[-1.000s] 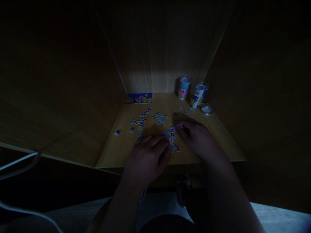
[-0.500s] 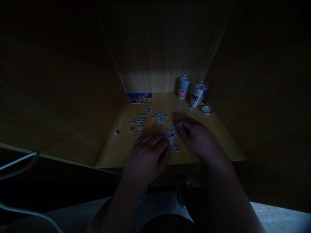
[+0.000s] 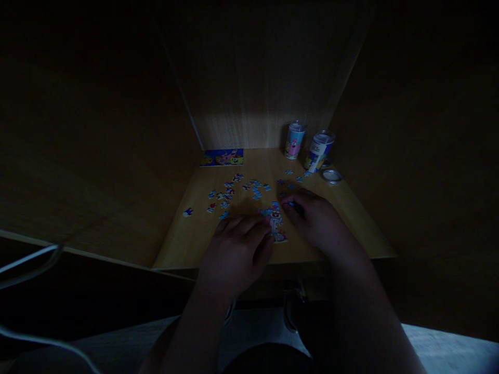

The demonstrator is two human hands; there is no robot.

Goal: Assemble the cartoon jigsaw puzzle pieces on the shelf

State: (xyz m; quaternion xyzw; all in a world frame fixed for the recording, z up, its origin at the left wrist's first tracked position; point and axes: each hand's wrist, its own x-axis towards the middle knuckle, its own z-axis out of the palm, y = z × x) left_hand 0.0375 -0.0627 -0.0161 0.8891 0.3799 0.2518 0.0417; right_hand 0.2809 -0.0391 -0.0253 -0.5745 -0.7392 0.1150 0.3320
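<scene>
1. One lone puzzle piece [image 3: 187, 212], left of the left fingers.
2. One picture card [image 3: 222, 157], well beyond the left fingers, long axis sideways.
3. More than a dozen loose pieces [image 3: 229, 192], blue with some red, just beyond the left fingers; overlap prevents an exact count.
4. Left hand [image 3: 234, 246]: fingers bent, tips at the joined section's left edge; I cannot tell whether they grip it.
5. One joined section [image 3: 276, 221], between both hands' fingers: flat, blue, pink and pale, showing a figure. Its visible part runs lengthwise away from the person, the figure's head at the far end.
6. Right hand [image 3: 314, 221]: thumb and forefinger pinched narrow on one small blue piece [image 3: 291, 203].
7. Six loose pieces visible beyond the right fingers.
8. Two upright printed canisters [image 3: 319, 151], farther beyond; one round lid [image 3: 331, 176] nearer.
</scene>
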